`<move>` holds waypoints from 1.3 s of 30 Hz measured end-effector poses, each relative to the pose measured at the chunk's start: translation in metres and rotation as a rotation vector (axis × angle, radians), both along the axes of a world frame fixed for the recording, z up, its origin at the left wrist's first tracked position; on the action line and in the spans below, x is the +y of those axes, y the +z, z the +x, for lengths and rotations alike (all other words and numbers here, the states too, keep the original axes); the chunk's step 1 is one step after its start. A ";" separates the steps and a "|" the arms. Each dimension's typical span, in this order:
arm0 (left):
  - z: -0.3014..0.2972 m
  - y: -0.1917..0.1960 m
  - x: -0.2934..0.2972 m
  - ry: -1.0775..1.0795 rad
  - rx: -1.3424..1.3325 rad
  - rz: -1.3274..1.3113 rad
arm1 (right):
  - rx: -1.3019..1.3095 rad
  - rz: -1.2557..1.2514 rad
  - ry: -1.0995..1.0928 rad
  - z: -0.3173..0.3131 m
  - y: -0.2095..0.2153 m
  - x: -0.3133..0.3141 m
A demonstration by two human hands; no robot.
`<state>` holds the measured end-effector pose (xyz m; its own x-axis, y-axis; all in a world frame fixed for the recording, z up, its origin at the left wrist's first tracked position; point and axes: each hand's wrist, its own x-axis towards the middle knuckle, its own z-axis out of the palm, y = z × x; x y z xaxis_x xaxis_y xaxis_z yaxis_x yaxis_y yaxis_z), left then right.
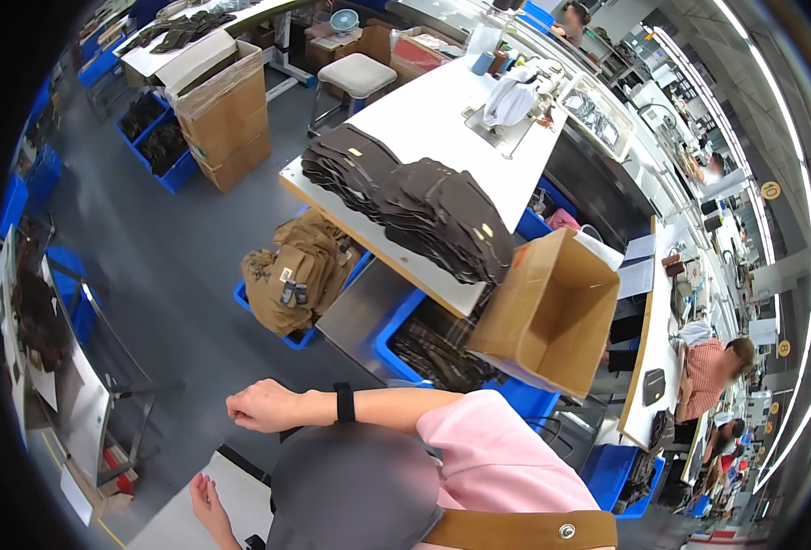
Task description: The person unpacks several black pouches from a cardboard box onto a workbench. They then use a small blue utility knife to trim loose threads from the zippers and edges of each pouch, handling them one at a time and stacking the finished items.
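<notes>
The view is tilted. My right hand has its fingers curled in, above the floor, with nothing seen in it. A black band circles that wrist, and a pink sleeve covers the upper arm. Lower left, my left hand shows its fingers loosely apart, with nothing in them, over a white surface. A grey cap hides much of the space between the arms. Neither hand touches the dark fabric pieces piled on the white sewing table.
An open carton stands beside the table's corner. Blue bins hold dark pieces and brown cloth goods. A stool, a tall carton and a metal-framed table stand around. A co-worker in a checked shirt sits at right.
</notes>
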<state>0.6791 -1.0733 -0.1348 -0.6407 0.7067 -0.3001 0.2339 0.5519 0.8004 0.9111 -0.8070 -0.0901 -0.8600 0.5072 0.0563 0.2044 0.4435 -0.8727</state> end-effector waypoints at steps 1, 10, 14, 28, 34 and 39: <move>-0.016 0.001 0.016 -0.009 -0.011 0.014 | -0.018 0.000 0.011 -0.017 -0.006 0.007; -0.182 0.035 0.138 -0.181 0.077 0.046 | -0.059 0.023 -0.025 -0.161 0.014 0.080; -0.211 0.064 0.213 -0.287 0.097 0.023 | -0.100 -0.030 -0.058 -0.193 0.013 0.123; -0.355 0.049 0.454 -0.374 0.128 0.052 | -0.128 -0.115 -0.170 -0.316 0.047 0.362; -0.403 0.050 0.569 -0.473 0.132 0.077 | -0.047 -0.047 -0.250 -0.359 0.066 0.456; -0.442 0.046 0.696 -0.580 0.193 0.164 | -0.054 -0.049 -0.362 -0.373 0.050 0.531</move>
